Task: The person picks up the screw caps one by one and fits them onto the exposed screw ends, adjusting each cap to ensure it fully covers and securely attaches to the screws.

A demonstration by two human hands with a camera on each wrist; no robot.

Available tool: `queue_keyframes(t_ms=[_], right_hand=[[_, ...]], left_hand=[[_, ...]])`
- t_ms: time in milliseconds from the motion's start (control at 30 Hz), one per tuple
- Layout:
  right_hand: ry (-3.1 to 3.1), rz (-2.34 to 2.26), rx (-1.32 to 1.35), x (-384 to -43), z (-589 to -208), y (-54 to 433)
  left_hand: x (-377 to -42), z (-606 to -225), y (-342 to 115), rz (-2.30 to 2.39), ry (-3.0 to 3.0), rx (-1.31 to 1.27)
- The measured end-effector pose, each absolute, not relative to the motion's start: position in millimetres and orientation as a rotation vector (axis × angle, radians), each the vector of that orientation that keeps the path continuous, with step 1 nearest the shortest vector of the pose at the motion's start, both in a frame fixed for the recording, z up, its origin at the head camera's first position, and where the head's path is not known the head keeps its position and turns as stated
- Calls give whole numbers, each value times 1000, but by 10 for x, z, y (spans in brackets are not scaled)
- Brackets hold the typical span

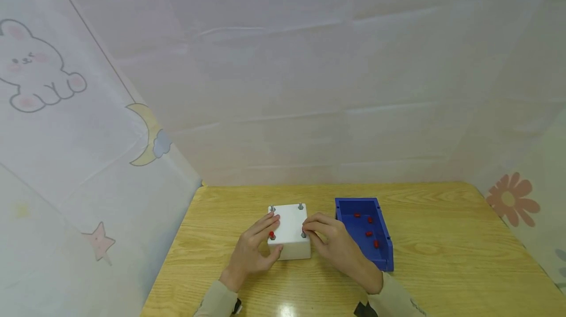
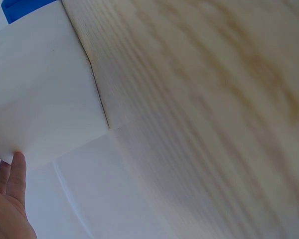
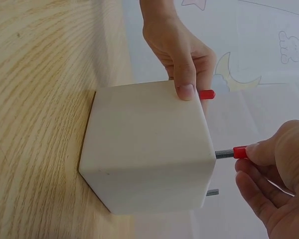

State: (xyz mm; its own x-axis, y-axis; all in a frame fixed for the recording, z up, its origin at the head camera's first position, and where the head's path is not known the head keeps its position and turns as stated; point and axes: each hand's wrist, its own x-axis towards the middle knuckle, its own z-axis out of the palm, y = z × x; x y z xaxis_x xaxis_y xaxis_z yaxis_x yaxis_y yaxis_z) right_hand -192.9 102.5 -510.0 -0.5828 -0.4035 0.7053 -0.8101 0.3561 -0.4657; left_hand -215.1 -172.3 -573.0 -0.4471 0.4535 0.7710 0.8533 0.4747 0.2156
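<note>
A white block (image 1: 290, 223) stands on the table with an upright threaded bolt near each top corner. My left hand (image 1: 253, 250) holds it from the left, the thumb on its near side and the fingers reaching over the top. With thumb and index finger, my right hand (image 1: 336, 245) pinches a small red cap (image 3: 240, 152) at the tip of the near right bolt (image 3: 224, 154). Another red cap (image 1: 271, 234) sits on the near left bolt. Both far bolts, such as the far right bolt (image 1: 300, 206), are bare metal.
Just right of the block, a blue tray (image 1: 386, 238) holds several loose red caps (image 1: 369, 234), partly behind the right hand. The wooden table (image 1: 442, 248) extends to both sides. A pale printed sheet (image 1: 283, 110) hangs behind its far edge.
</note>
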Motion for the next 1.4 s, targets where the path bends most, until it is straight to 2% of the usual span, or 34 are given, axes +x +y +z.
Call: queue_keyframes(t_ms=[1400], right_hand=[[-2162,1136,1030,-1913,-5158,1008]], left_hand=[[-2138,-5722,-1725,-806,-2099,-1064]])
